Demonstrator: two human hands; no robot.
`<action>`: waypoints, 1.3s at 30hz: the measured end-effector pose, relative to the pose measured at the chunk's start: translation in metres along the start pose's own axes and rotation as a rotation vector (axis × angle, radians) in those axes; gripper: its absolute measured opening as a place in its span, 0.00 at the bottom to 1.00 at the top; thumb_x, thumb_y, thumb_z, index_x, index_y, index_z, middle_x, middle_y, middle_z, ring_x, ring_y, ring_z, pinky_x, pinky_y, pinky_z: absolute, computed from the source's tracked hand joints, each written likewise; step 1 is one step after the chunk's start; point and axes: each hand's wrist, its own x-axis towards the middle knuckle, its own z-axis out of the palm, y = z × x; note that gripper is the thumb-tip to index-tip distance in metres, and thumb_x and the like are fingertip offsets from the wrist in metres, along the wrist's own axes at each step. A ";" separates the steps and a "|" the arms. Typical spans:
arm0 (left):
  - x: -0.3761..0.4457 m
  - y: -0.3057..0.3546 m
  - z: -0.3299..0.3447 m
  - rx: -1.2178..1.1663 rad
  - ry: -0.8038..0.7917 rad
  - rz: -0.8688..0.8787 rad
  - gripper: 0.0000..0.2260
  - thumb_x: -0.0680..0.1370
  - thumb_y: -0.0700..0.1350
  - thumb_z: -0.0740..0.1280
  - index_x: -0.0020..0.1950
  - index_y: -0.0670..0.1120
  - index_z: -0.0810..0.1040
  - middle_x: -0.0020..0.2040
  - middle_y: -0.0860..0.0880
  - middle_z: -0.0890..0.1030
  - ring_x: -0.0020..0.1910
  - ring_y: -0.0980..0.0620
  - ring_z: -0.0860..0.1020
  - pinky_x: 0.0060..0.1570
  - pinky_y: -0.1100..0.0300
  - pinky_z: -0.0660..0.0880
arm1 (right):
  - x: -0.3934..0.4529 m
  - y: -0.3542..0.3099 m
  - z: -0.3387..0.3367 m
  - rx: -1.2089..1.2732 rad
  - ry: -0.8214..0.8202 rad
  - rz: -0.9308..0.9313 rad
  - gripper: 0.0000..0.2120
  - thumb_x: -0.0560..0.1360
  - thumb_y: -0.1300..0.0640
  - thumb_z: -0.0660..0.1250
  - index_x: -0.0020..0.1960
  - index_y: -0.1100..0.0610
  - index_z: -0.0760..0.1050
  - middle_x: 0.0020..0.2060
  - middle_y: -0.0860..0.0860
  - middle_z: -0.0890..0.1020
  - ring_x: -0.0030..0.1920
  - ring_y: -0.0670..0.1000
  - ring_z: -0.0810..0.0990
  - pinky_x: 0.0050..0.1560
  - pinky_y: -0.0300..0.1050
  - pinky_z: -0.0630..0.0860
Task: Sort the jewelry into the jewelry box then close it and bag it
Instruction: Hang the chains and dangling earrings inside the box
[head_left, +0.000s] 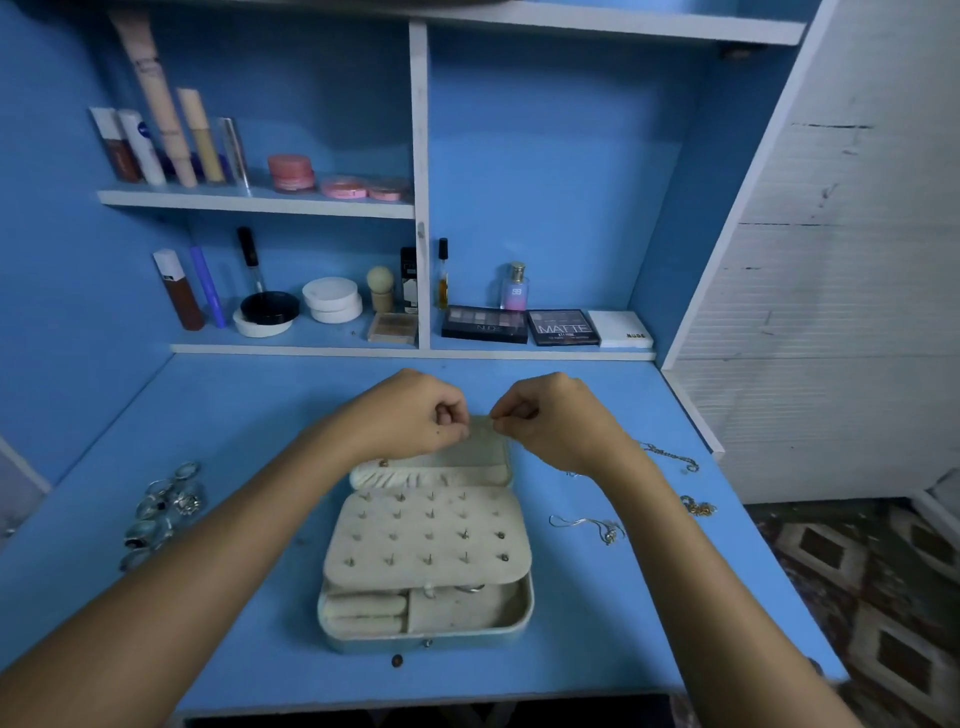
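An open cream jewelry box (522, 621) lies on the blue desk (249, 415), its stud panel (426, 540) folded over the lower tray. My left hand (410, 415) and my right hand (556, 421) hover over the raised lid (483, 447), fingers curled. Between them they pinch something thin, seemingly a fine chain, too small to make out. Several rings (161, 506) lie in a cluster left of the box. Loose necklaces lie to the right: a silver one (597, 527), a gold one (698, 506) and a chain (670, 457).
Shelves at the back hold cosmetics: tubes (156, 130), pink jars (291, 171), powder pots (332, 299), eyeshadow palettes (563, 327). A small dark bead (397, 660) lies in front of the box. A white wall panel (831, 260) bounds the desk on the right.
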 end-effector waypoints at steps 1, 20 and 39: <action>0.005 0.004 0.002 -0.001 -0.006 0.017 0.03 0.76 0.50 0.72 0.43 0.53 0.82 0.39 0.55 0.81 0.37 0.62 0.76 0.36 0.73 0.68 | -0.002 0.004 -0.006 -0.003 0.018 0.010 0.03 0.76 0.57 0.71 0.46 0.49 0.83 0.36 0.43 0.81 0.30 0.37 0.76 0.28 0.28 0.69; 0.070 0.082 0.047 0.089 -0.260 0.092 0.07 0.75 0.51 0.74 0.48 0.49 0.84 0.39 0.58 0.78 0.43 0.56 0.78 0.41 0.63 0.72 | -0.029 0.075 -0.045 -0.259 0.006 0.323 0.03 0.73 0.54 0.74 0.47 0.48 0.84 0.42 0.44 0.82 0.44 0.46 0.80 0.41 0.38 0.76; 0.075 0.089 0.058 0.104 -0.368 0.050 0.04 0.78 0.51 0.70 0.48 0.51 0.79 0.41 0.58 0.76 0.43 0.54 0.75 0.36 0.64 0.68 | -0.030 0.081 -0.033 -0.229 -0.024 0.276 0.10 0.74 0.53 0.73 0.55 0.45 0.83 0.35 0.41 0.80 0.40 0.44 0.78 0.44 0.41 0.78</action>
